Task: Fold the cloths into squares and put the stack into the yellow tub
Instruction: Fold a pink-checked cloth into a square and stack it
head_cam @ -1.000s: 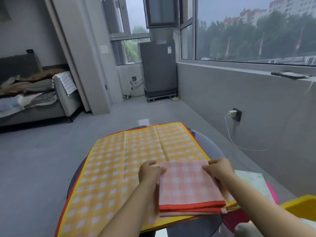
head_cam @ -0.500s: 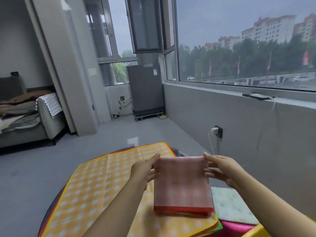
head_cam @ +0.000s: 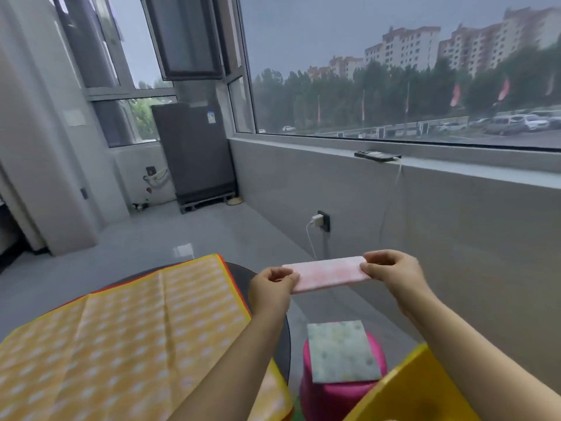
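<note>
Pink-and-white checked fabric, a folded stack of cloths (head_cam: pixel 326 273), is held up in the air between the two hands, off the worktop and seen nearly edge-on, so it reads as a thin, flat slab. The left hand (head_cam: pixel 273 285) pinches its left end with curled fingers and thumb; the right hand (head_cam: pixel 390 268) grips the right end the same way. The stack hangs above the gap between the dark round worktop (head_cam: pixel 243 276) and the grey wall under the window. Spread flat over the worktop, an unfolded yellow checked cloth (head_cam: pixel 136 335) with an orange-red border covers most of the surface. Below the raised stack, a pink stool (head_cam: pixel 331 396) carries a pale green patterned folded cloth (head_cam: pixel 341 350) lying on its top. Just beside the stool, at the lower right, the corner of the yellow tub (head_cam: pixel 406 393) shows under the right forearm. The scene is slightly blurred.
</note>
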Action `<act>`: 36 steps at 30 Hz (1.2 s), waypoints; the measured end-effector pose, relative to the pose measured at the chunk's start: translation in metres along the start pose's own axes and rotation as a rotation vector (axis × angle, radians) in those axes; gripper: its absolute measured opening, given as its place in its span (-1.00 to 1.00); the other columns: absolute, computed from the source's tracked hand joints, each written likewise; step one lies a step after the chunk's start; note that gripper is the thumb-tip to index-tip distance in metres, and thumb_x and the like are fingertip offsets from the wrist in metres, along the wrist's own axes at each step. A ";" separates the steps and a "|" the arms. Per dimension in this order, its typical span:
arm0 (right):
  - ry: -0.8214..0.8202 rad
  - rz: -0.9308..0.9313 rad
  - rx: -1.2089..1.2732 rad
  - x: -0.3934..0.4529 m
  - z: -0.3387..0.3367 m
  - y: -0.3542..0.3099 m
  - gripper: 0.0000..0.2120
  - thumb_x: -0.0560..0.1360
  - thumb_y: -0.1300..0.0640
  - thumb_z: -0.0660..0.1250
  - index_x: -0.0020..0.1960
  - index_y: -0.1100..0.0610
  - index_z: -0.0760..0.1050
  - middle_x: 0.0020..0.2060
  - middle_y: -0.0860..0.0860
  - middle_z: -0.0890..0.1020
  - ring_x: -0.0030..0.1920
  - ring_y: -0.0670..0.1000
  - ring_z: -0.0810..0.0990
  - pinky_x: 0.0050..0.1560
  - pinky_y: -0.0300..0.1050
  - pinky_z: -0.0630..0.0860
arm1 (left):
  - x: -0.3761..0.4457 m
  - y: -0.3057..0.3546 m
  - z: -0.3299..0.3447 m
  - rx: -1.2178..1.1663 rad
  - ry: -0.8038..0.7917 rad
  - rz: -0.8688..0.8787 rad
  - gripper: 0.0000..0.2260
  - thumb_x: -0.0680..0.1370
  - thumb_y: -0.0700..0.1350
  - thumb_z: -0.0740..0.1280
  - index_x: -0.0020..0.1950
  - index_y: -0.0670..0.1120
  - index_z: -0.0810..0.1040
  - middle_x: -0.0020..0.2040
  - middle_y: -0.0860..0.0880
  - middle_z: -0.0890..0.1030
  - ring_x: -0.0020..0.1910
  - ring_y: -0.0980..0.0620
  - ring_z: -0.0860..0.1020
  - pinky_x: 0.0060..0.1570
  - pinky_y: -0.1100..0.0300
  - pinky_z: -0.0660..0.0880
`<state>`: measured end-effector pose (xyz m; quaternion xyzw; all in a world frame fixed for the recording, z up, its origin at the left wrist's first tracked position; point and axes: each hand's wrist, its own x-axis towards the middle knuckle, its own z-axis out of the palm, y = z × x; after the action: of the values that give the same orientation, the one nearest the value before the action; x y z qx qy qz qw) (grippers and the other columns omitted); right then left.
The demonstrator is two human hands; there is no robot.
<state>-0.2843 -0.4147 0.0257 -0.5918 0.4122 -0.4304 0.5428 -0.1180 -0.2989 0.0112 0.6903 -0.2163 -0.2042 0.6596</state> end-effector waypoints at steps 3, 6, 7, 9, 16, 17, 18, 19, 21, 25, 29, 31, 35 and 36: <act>0.025 -0.030 -0.069 0.015 -0.020 0.026 -0.79 0.39 0.37 0.42 0.02 0.23 0.60 -0.26 0.08 0.58 -0.30 -0.07 0.52 -0.42 -0.50 0.39 | 0.008 -0.027 0.035 -0.003 -0.019 -0.064 -0.89 0.44 -0.23 0.46 -0.09 -0.09 0.60 -0.08 -0.03 0.64 -0.12 0.03 0.59 -0.13 0.26 0.47; 0.044 -0.018 -0.123 0.030 -0.035 0.057 -0.69 0.40 0.32 0.43 0.14 0.21 0.57 -0.13 0.15 0.61 -0.24 -0.03 0.55 -0.40 -0.46 0.39 | 0.015 -0.053 0.066 -0.045 -0.011 -0.137 -0.74 0.46 -0.25 0.43 0.15 -0.19 0.59 0.09 -0.11 0.62 0.08 -0.06 0.59 0.10 0.17 0.48; 0.044 -0.008 -0.136 0.034 -0.039 0.067 -0.66 0.40 0.29 0.44 0.17 0.20 0.56 -0.08 0.14 0.62 -0.18 -0.01 0.57 -0.34 -0.42 0.41 | 0.016 -0.061 0.076 -0.078 0.003 -0.159 -0.71 0.47 -0.26 0.42 0.19 -0.21 0.57 0.12 -0.12 0.62 0.10 -0.07 0.58 0.14 0.15 0.48; 0.050 0.005 -0.139 0.042 -0.045 0.088 -0.63 0.42 0.27 0.43 0.22 0.19 0.54 0.01 0.12 0.63 -0.06 -0.01 0.58 -0.17 -0.32 0.43 | 0.016 -0.077 0.093 -0.146 0.044 -0.204 -0.68 0.47 -0.29 0.41 0.22 -0.22 0.56 0.14 -0.12 0.61 0.12 -0.07 0.58 0.20 0.11 0.48; 0.033 -0.006 -0.258 0.056 -0.045 0.158 -0.65 0.46 0.27 0.38 0.24 0.22 0.52 0.16 0.06 0.55 0.11 -0.02 0.53 0.10 -0.23 0.40 | 0.011 -0.142 0.121 -0.170 0.158 -0.298 -0.66 0.50 -0.27 0.39 0.27 -0.17 0.53 0.20 -0.08 0.59 0.05 0.07 0.54 0.09 0.28 0.41; 0.026 -0.014 -0.287 0.057 -0.042 0.168 -0.65 0.47 0.25 0.37 0.25 0.21 0.51 0.16 0.05 0.54 0.11 -0.03 0.52 0.09 -0.24 0.40 | 0.011 -0.150 0.121 -0.145 0.173 -0.292 -0.66 0.51 -0.26 0.38 0.28 -0.17 0.53 0.22 -0.07 0.58 0.07 0.08 0.53 0.09 0.29 0.39; 0.020 -0.022 -0.314 0.058 -0.039 0.178 -0.65 0.48 0.23 0.37 0.25 0.19 0.51 0.16 0.04 0.53 0.12 -0.03 0.52 0.08 -0.25 0.40 | 0.010 -0.159 0.121 -0.121 0.187 -0.282 -0.67 0.51 -0.24 0.37 0.29 -0.16 0.53 0.23 -0.05 0.57 0.11 0.08 0.53 0.10 0.30 0.38; 0.016 -0.028 -0.333 0.059 -0.036 0.187 -0.65 0.48 0.21 0.36 0.26 0.17 0.51 0.16 0.01 0.52 0.13 -0.04 0.52 0.09 -0.25 0.41 | 0.009 -0.168 0.120 -0.093 0.197 -0.263 -0.67 0.52 -0.23 0.36 0.29 -0.15 0.52 0.24 -0.04 0.57 0.17 0.07 0.53 0.12 0.29 0.38; 0.006 -0.043 -0.354 0.060 -0.028 0.202 -0.66 0.50 0.17 0.35 0.27 0.12 0.50 0.13 -0.04 0.50 0.09 -0.09 0.50 0.07 -0.29 0.41 | 0.012 -0.184 0.117 -0.040 0.204 -0.202 -0.67 0.53 -0.20 0.36 0.30 -0.13 0.52 0.25 0.00 0.56 0.23 0.07 0.51 0.17 0.29 0.38; -0.042 -0.042 -0.462 0.060 -0.014 0.234 -0.64 0.49 0.18 0.36 0.28 0.09 0.49 0.05 -0.07 0.43 0.00 -0.14 0.44 -0.08 -0.46 0.33 | 0.028 -0.224 0.101 0.087 0.163 -0.126 -0.66 0.52 -0.19 0.37 0.30 -0.09 0.52 0.27 0.03 0.53 0.26 0.11 0.47 0.31 0.16 0.39; -0.165 0.115 -0.681 0.058 -0.007 0.273 -0.60 0.47 0.20 0.38 0.29 0.16 0.48 -0.02 0.02 0.43 -0.09 -0.04 0.45 -0.16 -0.41 0.22 | 0.027 -0.265 0.084 0.331 0.027 -0.156 -0.66 0.51 -0.18 0.39 0.29 -0.08 0.53 0.28 -0.01 0.53 0.22 0.09 0.47 0.29 0.16 0.39; -0.208 0.166 -0.738 0.054 -0.005 0.285 -0.60 0.47 0.20 0.38 0.30 0.17 0.48 0.01 0.09 0.49 -0.03 0.03 0.50 -0.15 -0.38 0.22 | 0.022 -0.278 0.079 0.396 -0.014 -0.157 -0.65 0.51 -0.18 0.39 0.29 -0.09 0.53 0.27 -0.02 0.52 0.19 0.09 0.47 0.26 0.21 0.37; -0.212 0.150 -0.750 0.050 -0.002 0.290 -0.59 0.47 0.19 0.37 0.30 0.16 0.47 0.07 0.12 0.51 -0.06 0.00 0.50 -0.13 -0.36 0.25 | 0.020 -0.282 0.076 0.388 0.037 -0.170 -0.72 0.51 -0.16 0.39 0.22 -0.05 0.57 0.20 -0.02 0.55 0.15 0.04 0.51 0.18 0.22 0.42; -0.208 0.146 -0.758 0.050 -0.001 0.289 -0.59 0.46 0.18 0.38 0.30 0.16 0.48 0.07 0.12 0.51 -0.04 0.02 0.51 -0.11 -0.35 0.26 | 0.020 -0.282 0.075 0.383 0.038 -0.174 -0.74 0.51 -0.16 0.38 0.21 -0.05 0.57 0.20 -0.02 0.55 0.13 0.04 0.52 0.15 0.24 0.42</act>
<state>-0.2771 -0.4833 -0.2594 -0.7597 0.5256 -0.1459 0.3540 -0.1359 -0.3619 -0.2738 0.8229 -0.1782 -0.2026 0.5000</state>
